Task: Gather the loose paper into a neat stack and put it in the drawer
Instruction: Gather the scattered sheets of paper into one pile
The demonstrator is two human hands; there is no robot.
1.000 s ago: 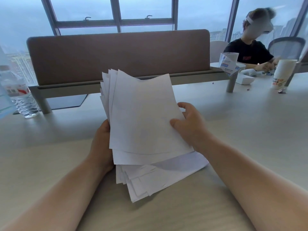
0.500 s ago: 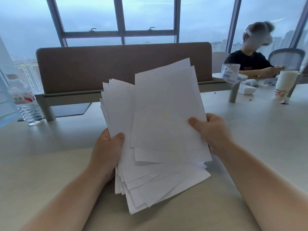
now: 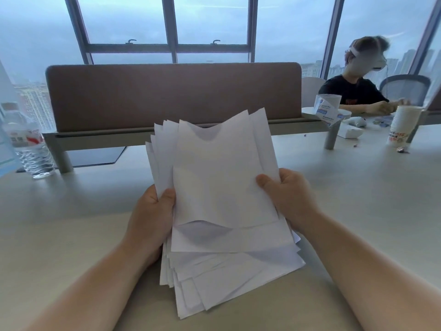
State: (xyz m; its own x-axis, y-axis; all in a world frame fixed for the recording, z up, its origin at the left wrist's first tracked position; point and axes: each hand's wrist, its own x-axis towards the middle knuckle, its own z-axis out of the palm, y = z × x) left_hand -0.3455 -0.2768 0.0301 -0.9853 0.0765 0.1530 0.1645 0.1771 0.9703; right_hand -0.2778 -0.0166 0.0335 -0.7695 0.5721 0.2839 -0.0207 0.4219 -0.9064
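Note:
A bundle of several white paper sheets (image 3: 219, 187) stands nearly upright in front of me, its lower corners fanned out and resting on the pale table (image 3: 71, 235). My left hand (image 3: 155, 211) grips the bundle's left edge, thumb on the front. My right hand (image 3: 288, 197) grips the right edge, thumb over the front sheet. The sheets are uneven, their top edges staggered and the front one bowed. No drawer is in view.
A brown desk divider (image 3: 171, 96) runs across the table behind the paper. A plastic water bottle (image 3: 26, 144) stands at the far left. At the right sit a stack of paper cups (image 3: 403, 126), small boxes (image 3: 328, 112) and a seated person (image 3: 358, 91).
My right hand has moved left and pressed its sheets in line with the rest, so the bundle is narrower. The whole bundle now sits more upright and centred.

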